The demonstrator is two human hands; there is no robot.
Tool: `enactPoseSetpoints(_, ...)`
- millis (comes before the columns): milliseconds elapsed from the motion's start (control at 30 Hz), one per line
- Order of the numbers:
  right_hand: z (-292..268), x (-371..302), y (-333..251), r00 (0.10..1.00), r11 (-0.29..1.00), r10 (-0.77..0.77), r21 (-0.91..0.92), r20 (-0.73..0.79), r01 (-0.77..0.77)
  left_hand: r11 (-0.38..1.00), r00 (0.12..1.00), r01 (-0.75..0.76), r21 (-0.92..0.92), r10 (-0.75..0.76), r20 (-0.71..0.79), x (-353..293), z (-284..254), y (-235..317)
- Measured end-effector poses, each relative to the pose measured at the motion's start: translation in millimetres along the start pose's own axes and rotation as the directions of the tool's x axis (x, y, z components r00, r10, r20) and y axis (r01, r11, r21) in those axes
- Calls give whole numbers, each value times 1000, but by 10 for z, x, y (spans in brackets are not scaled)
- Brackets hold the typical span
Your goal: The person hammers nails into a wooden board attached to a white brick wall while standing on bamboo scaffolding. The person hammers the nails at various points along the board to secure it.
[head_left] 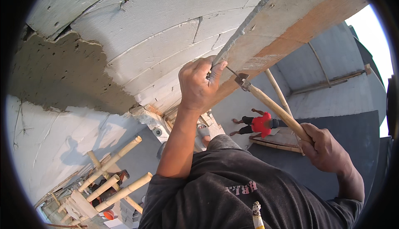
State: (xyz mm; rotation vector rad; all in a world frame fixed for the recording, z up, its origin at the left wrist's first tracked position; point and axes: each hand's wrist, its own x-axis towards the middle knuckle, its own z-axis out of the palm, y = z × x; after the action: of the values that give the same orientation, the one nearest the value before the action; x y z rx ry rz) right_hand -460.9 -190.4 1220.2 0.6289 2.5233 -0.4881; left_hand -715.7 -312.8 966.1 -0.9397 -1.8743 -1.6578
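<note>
My right hand [326,148] is wrapped round the wooden handle of a hammer [277,109]. The hammer's dark metal head [242,80] is close to the outer end of a thin nail [231,70]. My left hand [201,81] is closed, thumb and fingers pinching that nail at the edge of a long wooden board [286,25]. Above and left of the hand is a wall of pale blocks [153,33]. Whether the nail's tip has entered anything is hidden by my fingers.
Wet grey mortar [62,71] covers part of the wall at left. Bamboo scaffold poles [124,191] stand at lower left. Far below, a person in a red shirt [261,124] is beside a slanting bamboo pole [279,89]. A lit cigarette [257,216] shows at the bottom edge.
</note>
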Motion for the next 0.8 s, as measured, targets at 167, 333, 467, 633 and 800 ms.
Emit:
enactPoseSetpoints(167,94,-13,-44,959,976,-41,-217,-280,-22,1000,1000,4,23,-3,-13,-22,16,-52)
enactPoseSetpoints(333,-161,80,213,838,556,-7,699,545,-450,1000,1000,4,-8,-4,-2,-16,46,30)
enactPoseSetpoints(467,181,-53,77,988,995,19,-92,-151,-33,999,1000,11,-45,-11,-8,9,11,37)
enactPoseSetpoints(633,44,-5,168,983,998,0,-64,-185,-12,1000,1000,-5,10,5,19,-51,65,8)
enactPoseSetpoints(800,-132,12,28,966,971,170,133,197,-198,999,999,30,-23,-30,26,-72,60,116)
